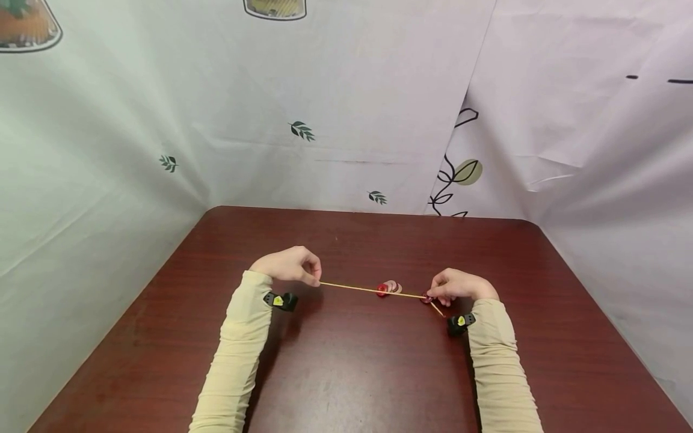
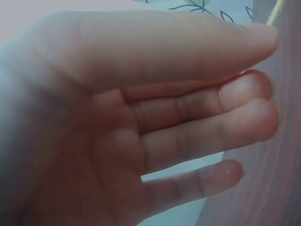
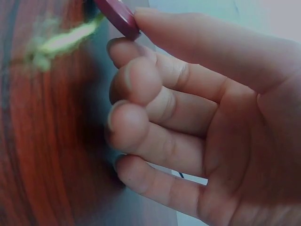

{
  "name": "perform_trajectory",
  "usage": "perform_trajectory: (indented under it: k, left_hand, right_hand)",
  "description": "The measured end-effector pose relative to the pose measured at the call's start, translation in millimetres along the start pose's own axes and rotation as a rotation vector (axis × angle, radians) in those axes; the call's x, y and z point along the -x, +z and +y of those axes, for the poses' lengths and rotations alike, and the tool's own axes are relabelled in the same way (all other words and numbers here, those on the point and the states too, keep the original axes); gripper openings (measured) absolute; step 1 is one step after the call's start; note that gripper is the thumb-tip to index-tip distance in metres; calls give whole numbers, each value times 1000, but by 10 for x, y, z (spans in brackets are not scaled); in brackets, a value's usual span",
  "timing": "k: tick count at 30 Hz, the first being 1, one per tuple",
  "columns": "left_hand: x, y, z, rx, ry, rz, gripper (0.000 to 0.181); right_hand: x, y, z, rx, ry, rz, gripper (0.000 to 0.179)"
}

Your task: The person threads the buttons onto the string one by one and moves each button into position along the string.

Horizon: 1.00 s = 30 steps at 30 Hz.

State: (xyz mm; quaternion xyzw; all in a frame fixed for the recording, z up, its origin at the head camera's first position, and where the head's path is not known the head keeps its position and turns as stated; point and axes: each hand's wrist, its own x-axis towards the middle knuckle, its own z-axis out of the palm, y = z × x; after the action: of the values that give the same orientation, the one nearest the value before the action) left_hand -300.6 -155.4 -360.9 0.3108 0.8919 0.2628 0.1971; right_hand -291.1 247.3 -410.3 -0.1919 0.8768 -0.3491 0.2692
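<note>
At the bottom of the head view, a person's two arms reach in, in a cream, wrinkly cloth left sleeve point(image 1: 233, 355) and a cream, wrinkly cloth right sleeve point(image 1: 503, 361). At each wrist is a small black box point(image 1: 281, 300) with a yellow mark.

The left hand point(image 1: 289, 264) is just left of the middle. Its thumb and a finger pinch one end of a thin yellow string point(image 1: 352, 287). In the left wrist view, its other fingers are a little bent. The string runs straight across the middle of the frame to the right hand point(image 1: 457, 285).

The right hand's thumb and pointing finger pinch a dark red, flat, round disc point(image 1: 426, 298). Its other fingers curl loosely. The string meets the disc, and a short, fuzzy end pokes out below. I cannot tell if it goes through a hole.

Between the hands, a bright red round piece point(image 1: 382, 290) sits right beside some pale round pieces point(image 1: 394, 286). They are on a shiny red-brown table point(image 1: 346, 373).

At the back, across the top, hangs a white, creased sheet point(image 1: 352, 78) with little green leaves point(image 1: 302, 130) and, right of the middle, a black curly vine point(image 1: 445, 180).
</note>
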Motion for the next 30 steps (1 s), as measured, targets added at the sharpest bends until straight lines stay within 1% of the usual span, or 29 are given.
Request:
perform_trajectory:
  k: [10, 13, 16, 20, 26, 28, 30]
  left_hand:
    - [-14, 8, 7, 2, 4, 6, 10]
    - [-24, 13, 17, 8, 9, 18, 10]
    - [-48, 33, 37, 12, 21, 43, 10]
    - [-116, 95, 87, 6, 51, 77, 10]
    - [-237, 193, 178, -16, 132, 127, 11]
    - [-263, 212, 195, -20, 153, 149, 11]
    - [-281, 221, 209, -14, 161, 171, 10]
  right_hand:
    - [9, 3, -21, -13, 21, 16, 25]
    - [3, 2, -24, 1, 8, 36, 26]
    - [-17, -2, -13, 33, -11, 79, 27]
    - [-41, 0, -27, 77, -31, 157, 26]
    - [-84, 15, -151, 97, -85, 286, 20]
    - [-104, 17, -200, 108, -99, 323, 18]
    - [-116, 20, -250, 124, -112, 351, 17]
